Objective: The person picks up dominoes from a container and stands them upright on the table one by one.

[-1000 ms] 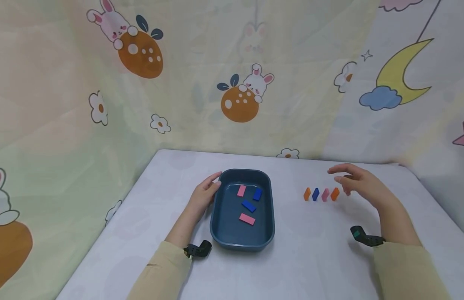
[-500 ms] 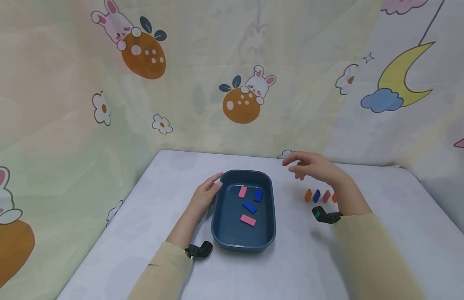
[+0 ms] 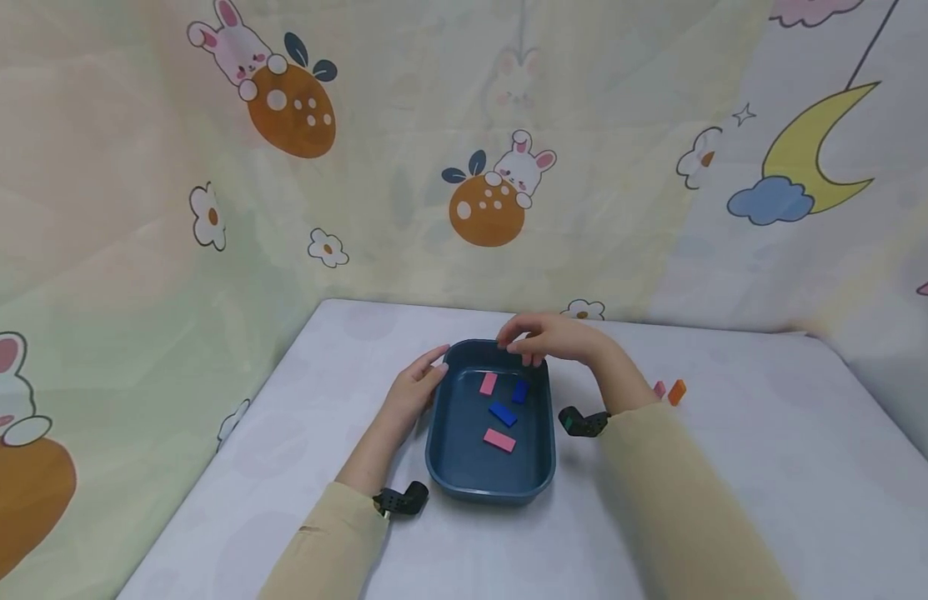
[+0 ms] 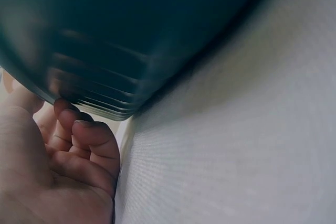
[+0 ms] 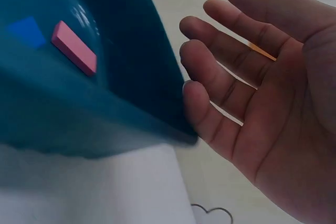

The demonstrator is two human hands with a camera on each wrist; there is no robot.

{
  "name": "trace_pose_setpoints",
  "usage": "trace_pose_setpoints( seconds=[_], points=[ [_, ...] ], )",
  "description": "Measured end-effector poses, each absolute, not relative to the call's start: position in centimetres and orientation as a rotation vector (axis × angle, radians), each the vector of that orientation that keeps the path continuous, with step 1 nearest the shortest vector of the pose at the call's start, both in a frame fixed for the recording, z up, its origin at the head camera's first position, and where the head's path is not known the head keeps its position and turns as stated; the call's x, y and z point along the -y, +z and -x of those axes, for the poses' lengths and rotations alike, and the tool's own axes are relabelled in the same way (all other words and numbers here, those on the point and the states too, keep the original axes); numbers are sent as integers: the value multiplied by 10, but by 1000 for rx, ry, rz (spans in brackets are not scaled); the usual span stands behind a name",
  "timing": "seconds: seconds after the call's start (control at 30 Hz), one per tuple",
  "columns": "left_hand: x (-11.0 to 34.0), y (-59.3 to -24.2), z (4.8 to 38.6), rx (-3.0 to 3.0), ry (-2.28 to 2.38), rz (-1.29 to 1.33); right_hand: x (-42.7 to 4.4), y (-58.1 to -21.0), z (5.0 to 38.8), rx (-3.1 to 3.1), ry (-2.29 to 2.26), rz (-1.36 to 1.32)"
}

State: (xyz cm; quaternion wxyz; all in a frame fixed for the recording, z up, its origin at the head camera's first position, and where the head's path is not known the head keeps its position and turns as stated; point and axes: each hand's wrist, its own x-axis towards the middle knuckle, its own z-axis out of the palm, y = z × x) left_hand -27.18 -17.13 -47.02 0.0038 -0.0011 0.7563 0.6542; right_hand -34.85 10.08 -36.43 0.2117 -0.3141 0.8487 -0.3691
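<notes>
A dark blue plastic tray (image 3: 490, 475) sits on the table; two pink blocks (image 3: 499, 440) and two blue blocks (image 3: 503, 413) lie apart on its floor. My left hand (image 3: 405, 398) holds the tray's far left edge, its thumb at the rim and its curled fingers (image 4: 100, 140) against the outer wall. Over the far right corner is my right hand (image 3: 557, 337), its fingers loosely bent and holding nothing; in the right wrist view its fingertips (image 5: 195, 98) are close to the tray rim.
To the right, a pink block (image 3: 659, 389) and an orange block (image 3: 677, 392) stand on the white tabletop (image 3: 771, 450), the pink one partly hidden by my right forearm. A printed cloth backdrop (image 3: 388, 167) rises behind the table.
My right hand has moved left from beside the row of standing blocks to the tray's far right corner. Its forearm now covers part of that row. The left hand stays at the tray.
</notes>
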Motion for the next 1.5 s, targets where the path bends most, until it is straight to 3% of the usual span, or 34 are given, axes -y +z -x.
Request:
trace_pose_setpoints(
  seconds=[0.3, 0.63, 1.5],
  points=[
    [170, -472, 272, -2382, 2027, 0, -64, -380, 353, -2277, -914, 929],
    [170, -471, 270, -2394, 1997, 14, -36, -406, 348, -2260, -758, 820],
    [173, -470, 271, -2405, 1994, 13, -32, -426, 347, -2326, -616, 911]
  ],
)
